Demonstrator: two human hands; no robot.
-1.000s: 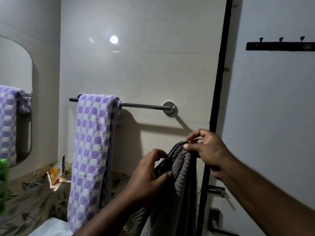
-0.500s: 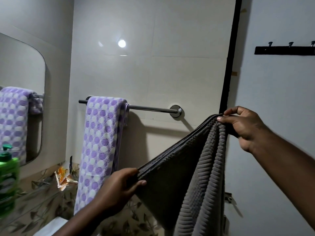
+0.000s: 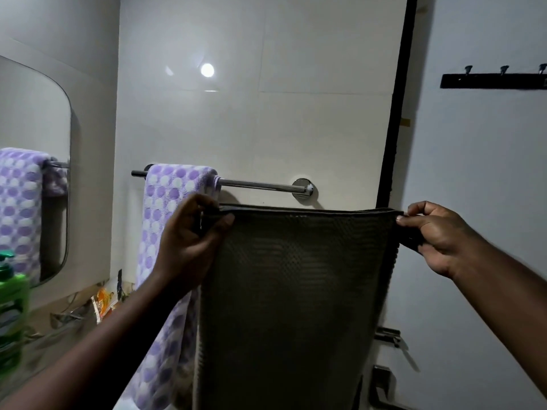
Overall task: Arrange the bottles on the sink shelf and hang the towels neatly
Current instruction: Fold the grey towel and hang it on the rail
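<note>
Head view. At far left a green bottle [image 3: 11, 294] stands blurred at the frame edge. A purple spotted towel [image 3: 168, 202] is draped over the left end of the towel rail [image 3: 260, 184], and the rail's bare stretch runs level to its wall mount.

The left hand [image 3: 192, 235] pinches the left top corner of the grey towel [image 3: 296, 291], in front of the spotted towel. The right hand [image 3: 435, 235] pinches the right top corner, out beyond the mount. Between the hands the top edge is taut and level, its long axis parallel to the rail, just below it and nearer the camera. The rest of the grey towel hangs straight down.

The bare rail thus lies up and away from both hands, with the left hand nearer to it. The held edge appears to overrun the mount on the right, so the lift over the rail probably needs narrowing.
</note>
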